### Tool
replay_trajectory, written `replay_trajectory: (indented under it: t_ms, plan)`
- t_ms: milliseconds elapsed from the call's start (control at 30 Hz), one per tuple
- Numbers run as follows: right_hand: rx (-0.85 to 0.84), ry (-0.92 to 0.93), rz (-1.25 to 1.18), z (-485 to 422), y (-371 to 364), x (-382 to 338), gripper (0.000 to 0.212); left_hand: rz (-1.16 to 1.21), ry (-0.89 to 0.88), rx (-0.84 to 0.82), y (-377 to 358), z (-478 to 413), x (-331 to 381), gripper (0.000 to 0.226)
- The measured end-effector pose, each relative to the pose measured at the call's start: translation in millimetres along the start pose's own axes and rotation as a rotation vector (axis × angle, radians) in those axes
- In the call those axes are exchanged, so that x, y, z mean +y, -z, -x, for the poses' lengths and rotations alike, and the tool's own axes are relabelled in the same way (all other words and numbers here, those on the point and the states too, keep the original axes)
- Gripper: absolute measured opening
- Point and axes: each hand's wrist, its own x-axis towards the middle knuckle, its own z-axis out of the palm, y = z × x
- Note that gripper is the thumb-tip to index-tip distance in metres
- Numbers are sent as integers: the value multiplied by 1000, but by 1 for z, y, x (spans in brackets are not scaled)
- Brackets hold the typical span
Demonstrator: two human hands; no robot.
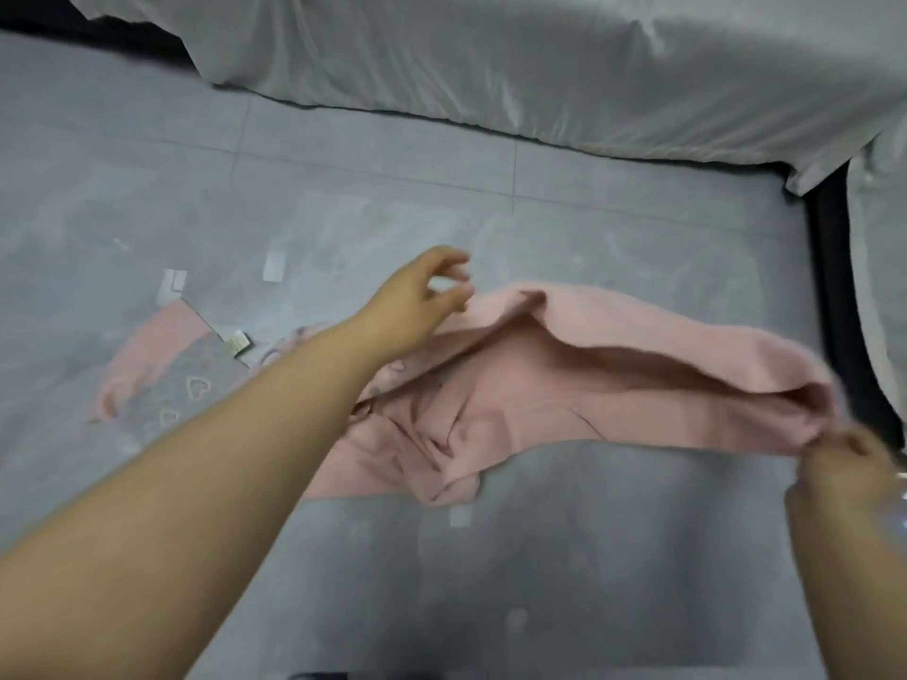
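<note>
**Pink top half-lifted off the floor, 1 hand on it**

So the pink garment (589, 375) is a soft, fleecy-looking thing, all 1 shade of pale pink. It lies crumpled on the grey tiled floor (589, 557) around the middle of the view. Its right end is pulled up off the floor into a long open fold, so you can look into it like a tunnel. The lower left part is bunched and creased flat on the tiles.

The right hand (844, 463) pinches that raised right end, fingers curled around the fabric. The left hand (427, 292) reaches across above the garment's upper left edge. Its fingers are loosely curled, thumb near the fingertips, with nothing in it as far as I can see. It's blurry, though.

Off to the left lies a grey garment (196, 385) with pink sleeves and little heart outlines. It has a small tag (238, 342), but the print is too blurred to read. No other writing anywhere.
</note>
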Motion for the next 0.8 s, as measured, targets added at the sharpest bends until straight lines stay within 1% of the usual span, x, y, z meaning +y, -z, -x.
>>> replay_trajectory:
  t_ms: [33,67,100,133,167,200,233,267,300,333,367,400,433,467,500,533,567,633,667,700,733,800]
  plan:
    - [-88,-94,56,7,-6,13,16,-38,39,24,6,5,-21,40]
    - [-192,-162,138,11,-20,29,31,-134,74,92,12,15,-48,48]
    - [-295,-158,298,21,-29,40,52,-253,128,145,20,29,-76,57]
    - [-379,-92,381,35,-42,49,66,-374,205,206,31,42,-105,70]
    - [-463,2,423,54,-58,49,69,-518,308,239,43,55,-133,86]
    - [-553,157,435,74,-74,45,68,-637,401,244,52,68,-156,103]
    - [-671,324,465,95,-91,38,67,-710,481,219,58,82,-174,117]
    - [-800,501,485,114,-108,37,70,-723,546,192,59,93,-189,124]
    - [-927,651,512,131,-124,36,77,-689,593,164,58,103,-201,126]
    - [-1032,789,565,146,-139,40,85,-638,609,159,55,111,-210,124]
    - [-1090,918,649,160,-151,46,90,-589,594,176,53,115,-218,117]
    - [-1100,1030,739,171,-162,52,83,-556,563,221,52,116,-221,106]
    - [-1035,1118,791,181,-168,53,63,-522,545,282,53,114,-222,90]
    - [-936,1195,775,187,-171,50,40,-506,512,324,54,111,-222,70]
    - [-867,1199,711,192,-170,42,32,-501,475,337,58,106,-218,50]
    - [-842,1156,597,195,-166,35,33,-512,406,358,65,100,-211,36]
    - [-800,1059,467,196,-158,23,37,-524,353,422,76,95,-201,30]
    - [-673,866,281,187,-137,-1,49,-549,252,599,113,82,-183,28]
    - [-626,817,232,180,-125,-11,52,-583,200,670,135,78,-174,28]
    - [-598,837,204,175,-112,-22,52,-619,174,718,159,74,-171,27]
    - [-576,909,205,171,-100,-31,51,-658,152,734,181,72,-167,27]
    - [-584,1131,281,170,-83,-36,47,-696,145,734,215,73,-161,30]
